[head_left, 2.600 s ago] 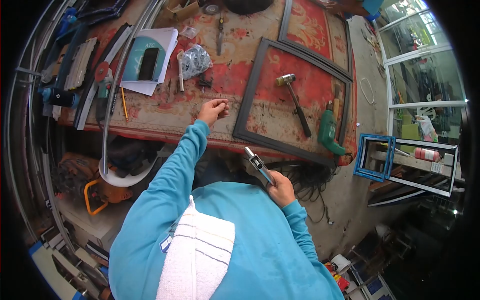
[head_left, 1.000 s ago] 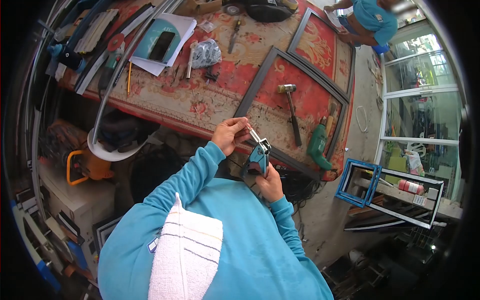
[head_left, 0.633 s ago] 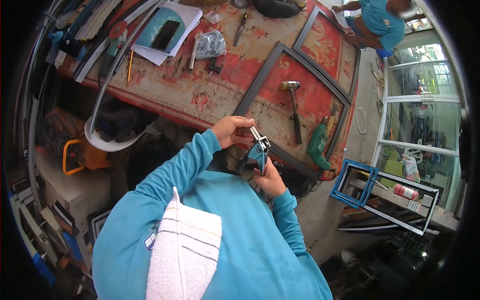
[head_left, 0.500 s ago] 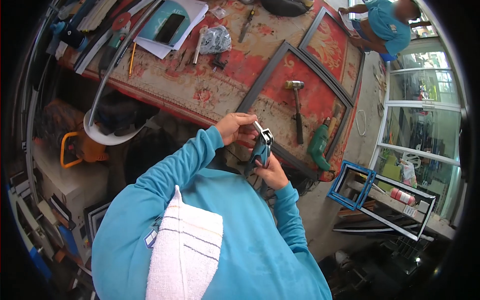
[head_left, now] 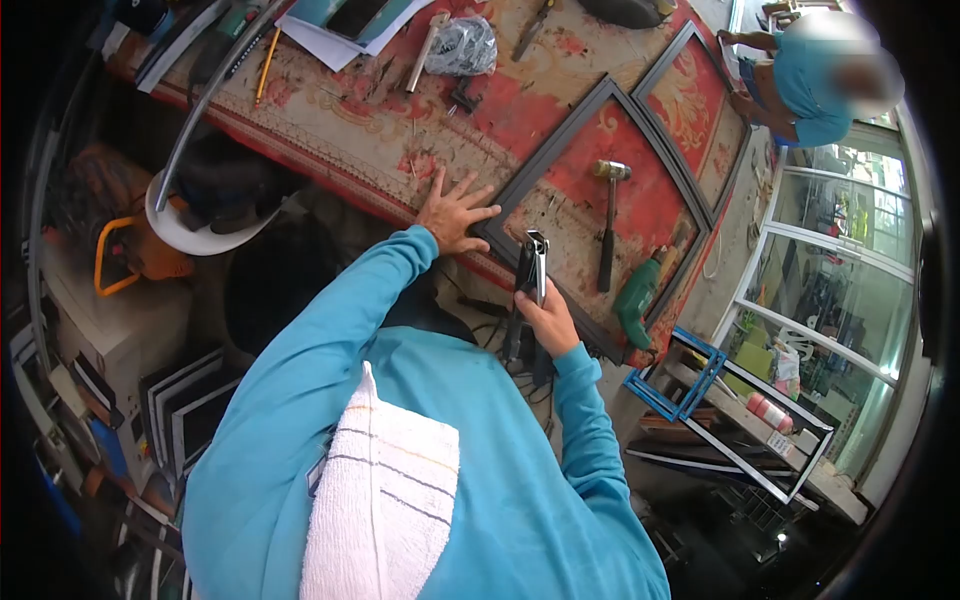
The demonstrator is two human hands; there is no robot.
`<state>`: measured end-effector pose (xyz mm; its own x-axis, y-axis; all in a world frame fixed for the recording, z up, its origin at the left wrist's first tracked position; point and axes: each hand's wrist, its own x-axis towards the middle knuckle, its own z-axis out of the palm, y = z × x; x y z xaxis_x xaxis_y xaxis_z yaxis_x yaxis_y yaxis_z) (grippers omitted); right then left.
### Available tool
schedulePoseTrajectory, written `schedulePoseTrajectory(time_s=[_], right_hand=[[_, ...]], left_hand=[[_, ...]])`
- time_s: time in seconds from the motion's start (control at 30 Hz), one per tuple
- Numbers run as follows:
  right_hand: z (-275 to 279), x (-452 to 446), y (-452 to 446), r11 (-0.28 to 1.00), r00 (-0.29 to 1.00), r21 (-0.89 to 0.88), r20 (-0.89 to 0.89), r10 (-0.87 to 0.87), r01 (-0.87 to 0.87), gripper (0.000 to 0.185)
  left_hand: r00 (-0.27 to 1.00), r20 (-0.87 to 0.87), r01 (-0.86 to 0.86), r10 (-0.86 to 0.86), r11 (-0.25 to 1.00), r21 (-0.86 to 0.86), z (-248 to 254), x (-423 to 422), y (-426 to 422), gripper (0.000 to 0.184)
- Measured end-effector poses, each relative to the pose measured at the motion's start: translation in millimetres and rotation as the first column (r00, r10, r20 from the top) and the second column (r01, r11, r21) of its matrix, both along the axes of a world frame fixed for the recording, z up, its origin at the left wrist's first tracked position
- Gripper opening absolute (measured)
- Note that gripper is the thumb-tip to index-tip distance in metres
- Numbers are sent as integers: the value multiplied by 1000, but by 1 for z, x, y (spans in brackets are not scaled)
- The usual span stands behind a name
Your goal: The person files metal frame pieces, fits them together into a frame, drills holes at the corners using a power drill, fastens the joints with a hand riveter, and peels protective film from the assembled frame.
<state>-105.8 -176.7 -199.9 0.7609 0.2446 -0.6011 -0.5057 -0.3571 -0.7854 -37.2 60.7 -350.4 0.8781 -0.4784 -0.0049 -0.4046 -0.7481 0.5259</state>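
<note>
My left hand (head_left: 456, 212) lies with its fingers spread on the near edge of the table, its thumb side close to the corner of a dark grey metal frame (head_left: 548, 150). My right hand (head_left: 549, 318) is wrapped around a squeeze-handled hand tool (head_left: 540, 262) with dark handles and a shiny forked metal head pointing up. The tool is in front of the frame's near side. Inside the frame's outline lie a hammer (head_left: 608, 215) and a green power drill (head_left: 638, 300).
The table has a red patterned cloth (head_left: 340, 130). On it are a plastic bag (head_left: 462, 48), a pencil (head_left: 267, 65) and papers (head_left: 318, 38). A co-worker (head_left: 815, 85) stands at the far right. A blue frame (head_left: 680, 372) stands beyond the table's right end.
My left hand has left the tool's head and come down spread on the table edge. The tool has turned more upright in my right hand. The camera view has shifted.
</note>
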Motion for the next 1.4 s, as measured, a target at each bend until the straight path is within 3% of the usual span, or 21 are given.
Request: schedulePoseTrajectory(time_s=[0.13, 0.3, 0.37, 0.5, 0.6, 0.67, 0.9, 1.07, 1.13, 1.4], right_hand=[[-8, 5, 9, 988, 998, -145, 20, 51, -48, 22], [-22, 10, 11, 991, 999, -131, 9, 41, -39, 24], [-29, 9, 8, 994, 1000, -107, -5, 26, -26, 25], [-33, 8, 8, 997, 1000, -75, 19, 17, -16, 27], [-28, 9, 6, 993, 999, -110, 17, 52, -49, 28], [-23, 11, 7, 987, 997, -143, 8, 74, -72, 27], [-16, 15, 16, 978, 997, -203, 49, 65, -54, 30], [-22, 18, 21, 970, 993, -232, 81, 89, -68, 40], [-21, 22, 24, 942, 988, -318, 69, 139, -111, 44], [-20, 33, 32, 885, 973, -423, 35, 229, -193, 44]], left_hand=[[1000, 4, -10, 9, 999, 31, 12, 2, -4, 84], [1000, -17, 26, -25, 998, 55, 13, 14, -10, 80], [993, -12, 122, -121, 993, 10, 5, 22, -9, 80], [992, -104, 74, -76, 997, -20, 12, 23, -8, 82], [999, -5, 41, -41, 994, -104, 5, 20, -8, 90], [997, 21, 80, -79, 997, -14, 2, 20, -9, 92], [992, 95, 74, -77, 997, 35, -3, 20, -11, 90], [993, 109, 48, -44, 998, -37, -1, 20, -11, 83], [996, 86, 43, -37, 997, -67, 0, 21, -10, 82], [999, 40, 36, -31, 991, -131, -1, 20, -7, 84]])
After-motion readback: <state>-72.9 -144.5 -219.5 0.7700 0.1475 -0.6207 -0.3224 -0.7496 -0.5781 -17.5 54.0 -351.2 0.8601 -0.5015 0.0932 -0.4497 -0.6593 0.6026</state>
